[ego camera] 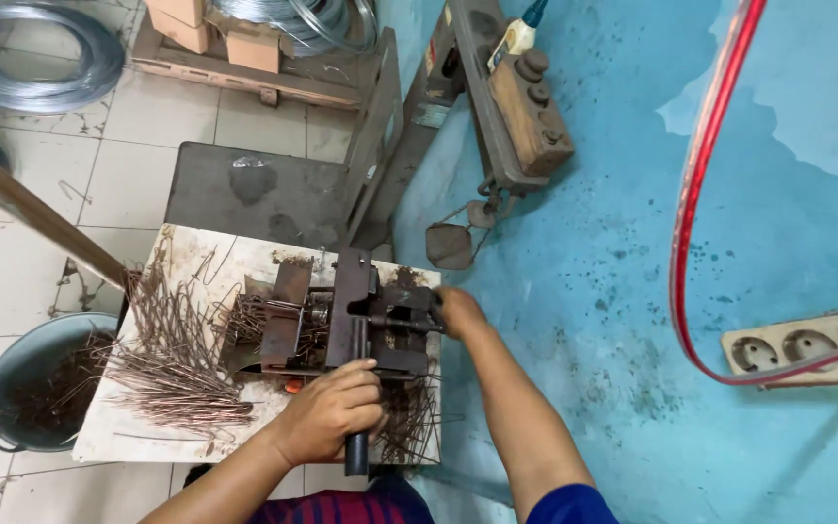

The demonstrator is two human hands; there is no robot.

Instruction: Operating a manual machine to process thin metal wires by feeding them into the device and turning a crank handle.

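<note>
Head view: left hand (327, 412) is clenched round the lever (357, 442); right hand (460, 311) reaches the jig (351, 315) side, its grip hidden. Pull the lever steadily and keep fingers off the moving parts. Bent wires (181, 364) litter the board (118, 437); beyond lie a bucket (12, 364), tiled floor (147, 116), wire coils (36, 58).

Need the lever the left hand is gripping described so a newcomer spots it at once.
Start at the white board strewn with bent rusty wire pieces; a dark metal jig sits at its middle. The lever handle runs from the jig toward the person, under the left hand. It alone is a thick, dark, straight bar; its neighbours are thin wires.
</note>
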